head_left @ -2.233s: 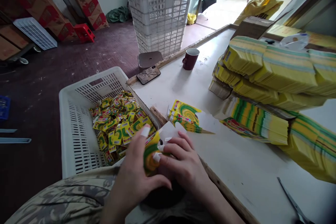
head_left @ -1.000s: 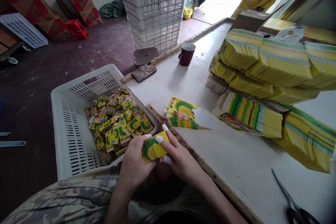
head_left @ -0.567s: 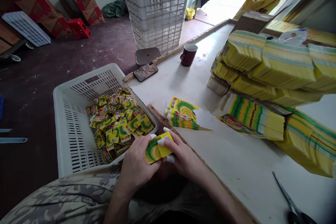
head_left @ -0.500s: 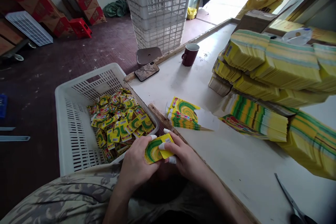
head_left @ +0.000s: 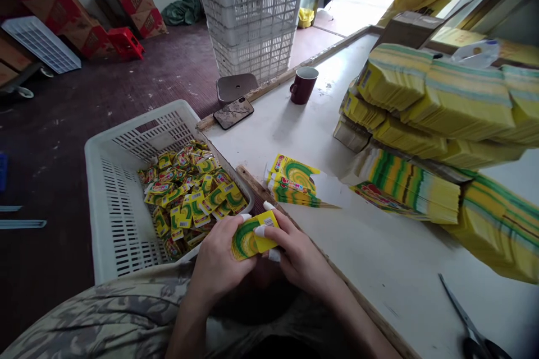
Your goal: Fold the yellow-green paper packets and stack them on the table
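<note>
Tall white crates [head_left: 252, 17] stand on the dark floor [head_left: 177, 59] beyond a white table [head_left: 337, 258], on which a mug [head_left: 306, 87] and a phone [head_left: 233, 113] rest. Just off the table's near edge, above the person's lap, the left hand [head_left: 219, 255] grips one end of a yellow-and-green packet [head_left: 244, 239] while the right hand [head_left: 297, 249] pinches the other. White coverings wrap several fingertips [head_left: 260, 231]. Beside them, a white basket [head_left: 100, 196] holds many small packets [head_left: 196, 207]; scissors [head_left: 468, 321] lie at the table's near right.

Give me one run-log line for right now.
left hand: holds yellow-green pack | right hand: holds same pack | basket: small packs inside | table: mug, phone, scissors, yellow stacks
</note>
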Motion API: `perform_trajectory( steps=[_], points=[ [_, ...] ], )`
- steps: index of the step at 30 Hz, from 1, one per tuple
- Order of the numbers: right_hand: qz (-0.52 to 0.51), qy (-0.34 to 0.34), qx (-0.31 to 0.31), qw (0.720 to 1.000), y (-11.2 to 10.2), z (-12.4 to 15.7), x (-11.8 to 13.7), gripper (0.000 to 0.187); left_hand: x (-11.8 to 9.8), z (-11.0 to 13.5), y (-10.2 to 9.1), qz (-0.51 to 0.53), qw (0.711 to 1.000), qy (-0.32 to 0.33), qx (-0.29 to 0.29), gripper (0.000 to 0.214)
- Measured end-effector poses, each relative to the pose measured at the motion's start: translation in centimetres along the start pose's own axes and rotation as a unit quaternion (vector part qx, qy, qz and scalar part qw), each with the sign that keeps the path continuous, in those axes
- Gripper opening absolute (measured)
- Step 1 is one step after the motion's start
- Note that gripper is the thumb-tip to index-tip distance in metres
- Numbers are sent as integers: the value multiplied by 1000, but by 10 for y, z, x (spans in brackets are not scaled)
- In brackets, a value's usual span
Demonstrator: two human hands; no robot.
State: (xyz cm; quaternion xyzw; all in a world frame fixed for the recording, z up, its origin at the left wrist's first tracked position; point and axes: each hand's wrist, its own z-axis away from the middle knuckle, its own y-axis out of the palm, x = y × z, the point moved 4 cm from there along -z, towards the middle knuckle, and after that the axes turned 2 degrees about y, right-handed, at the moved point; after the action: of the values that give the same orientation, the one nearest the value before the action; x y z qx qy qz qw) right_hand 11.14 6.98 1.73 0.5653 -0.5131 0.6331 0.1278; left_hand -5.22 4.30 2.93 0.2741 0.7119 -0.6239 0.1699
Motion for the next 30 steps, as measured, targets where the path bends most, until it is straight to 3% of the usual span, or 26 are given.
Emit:
perform_trajectory(
  steps=[7,12,18,24,30],
  points=[
    [16,17,88,996,-9,0,1,23,4,6,0,-18,1000,0,24,54],
    [23,20,90,995,-5,2,1,24,2,6,1,-25,999,8,18,53],
    [30,24,49,998,5,3,0,27,1,6,-2,-36,999,9,5,53],
    [22,19,95,995,0,0,3,23,4,6,-4,-33,999,-3,9,55],
    [-57,49,-1,997,5,5,1,39,-5,0,-5,-29,999,31,-6,51]
  ],
)
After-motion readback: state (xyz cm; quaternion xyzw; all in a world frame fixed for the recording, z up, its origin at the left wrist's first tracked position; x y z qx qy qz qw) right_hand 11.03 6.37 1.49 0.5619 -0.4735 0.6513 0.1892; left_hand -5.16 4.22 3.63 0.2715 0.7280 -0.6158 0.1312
